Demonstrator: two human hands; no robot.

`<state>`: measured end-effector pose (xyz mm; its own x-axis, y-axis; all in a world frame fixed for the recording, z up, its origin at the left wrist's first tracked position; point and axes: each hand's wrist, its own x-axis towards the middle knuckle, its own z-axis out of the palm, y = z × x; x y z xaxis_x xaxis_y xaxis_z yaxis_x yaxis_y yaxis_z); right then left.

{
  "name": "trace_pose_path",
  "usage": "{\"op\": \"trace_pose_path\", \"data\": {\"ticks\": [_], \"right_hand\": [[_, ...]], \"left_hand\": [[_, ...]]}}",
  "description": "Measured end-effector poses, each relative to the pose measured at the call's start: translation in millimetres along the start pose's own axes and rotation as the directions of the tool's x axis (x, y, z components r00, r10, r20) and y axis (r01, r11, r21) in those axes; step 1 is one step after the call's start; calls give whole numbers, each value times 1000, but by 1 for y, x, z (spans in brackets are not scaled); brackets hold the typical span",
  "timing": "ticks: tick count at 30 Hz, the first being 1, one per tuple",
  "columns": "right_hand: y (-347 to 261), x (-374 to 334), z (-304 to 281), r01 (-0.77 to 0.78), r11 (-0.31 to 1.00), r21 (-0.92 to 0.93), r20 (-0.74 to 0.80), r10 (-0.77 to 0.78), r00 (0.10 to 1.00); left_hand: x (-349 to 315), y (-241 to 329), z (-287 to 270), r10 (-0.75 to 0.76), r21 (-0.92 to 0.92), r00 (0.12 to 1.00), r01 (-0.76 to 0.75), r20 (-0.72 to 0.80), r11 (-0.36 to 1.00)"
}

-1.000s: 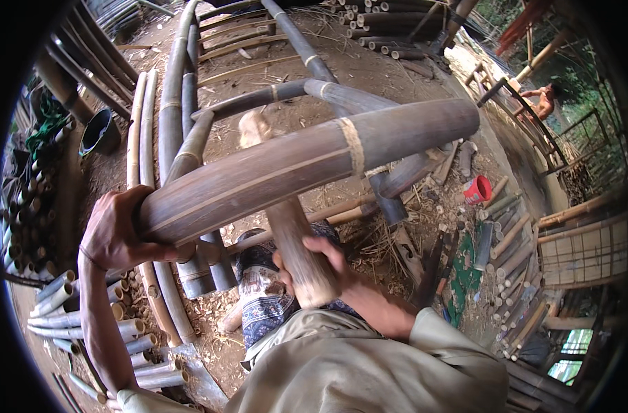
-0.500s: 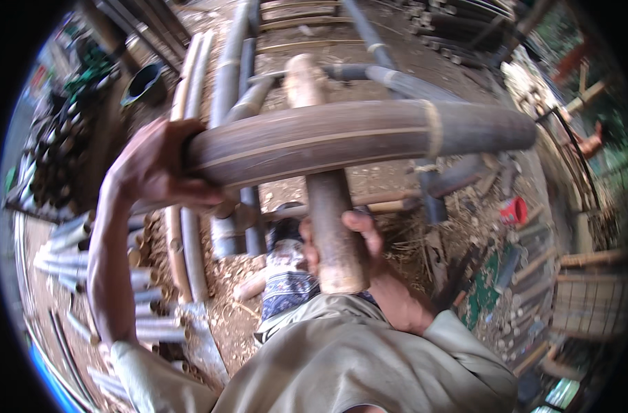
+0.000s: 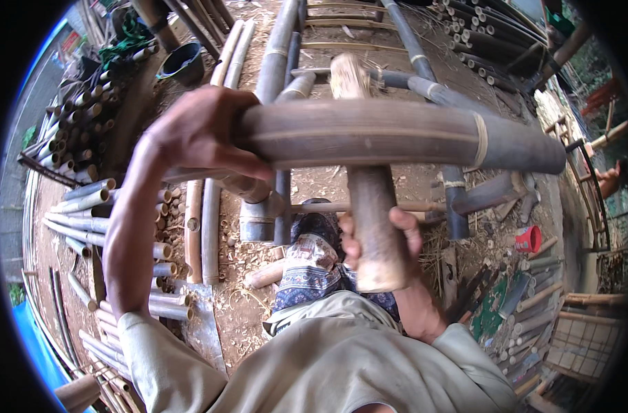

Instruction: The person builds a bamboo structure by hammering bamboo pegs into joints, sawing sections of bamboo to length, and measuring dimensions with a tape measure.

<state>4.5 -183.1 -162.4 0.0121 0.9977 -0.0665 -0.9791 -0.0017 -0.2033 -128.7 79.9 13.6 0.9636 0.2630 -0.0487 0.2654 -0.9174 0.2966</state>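
Note:
A thick brown bamboo pole (image 3: pixel 369 132) with a pale node ring lies crosswise in front of me. My left hand (image 3: pixel 200 134) is closed around its left end, thumb on the near side. Below the pole, a stout round wooden club (image 3: pixel 377 217) runs away from me, its far end pale and frayed. My right hand (image 3: pixel 409 230) grips this club near its close end, fingers and thumb showing on either side, the palm hidden beneath. The pole covers the club's middle; I cannot tell whether the two touch.
Beyond stands a grey bamboo frame (image 3: pixel 276 62) with long side poles. Cut bamboo lengths (image 3: pixel 80 199) are stacked at left, more poles (image 3: pixel 493 34) at far right. A dark bucket (image 3: pixel 182 65) stands far left, a red pail (image 3: pixel 527 239) at right. Shavings litter the dirt floor.
The view has shifted, so the pole, club and both hands appear farther right. Both hands keep their hold.

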Motion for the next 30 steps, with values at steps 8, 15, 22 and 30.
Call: {"op": "trace_pose_path", "data": {"ticks": [8, 15, 22, 30], "right_hand": [[-28, 21, -83, 175, 438, -882, -6, -382, 924], [-71, 53, -68, 373, -54, -926, 327, -608, 723], [-71, 32, -97, 242, -4, -970, 185, -654, 733], [-96, 16, -79, 127, 44, -991, 70, -634, 770]], "left_hand": [[-10, 21, 13, -86, 30, 995, 87, -46, 996], [-10, 35, 21, -24, 140, 995, 38, -99, 989], [-11, 52, 24, -8, 85, 991, 20, -135, 996], [-7, 58, 24, -9, 47, 991, 15, -137, 999]]}}
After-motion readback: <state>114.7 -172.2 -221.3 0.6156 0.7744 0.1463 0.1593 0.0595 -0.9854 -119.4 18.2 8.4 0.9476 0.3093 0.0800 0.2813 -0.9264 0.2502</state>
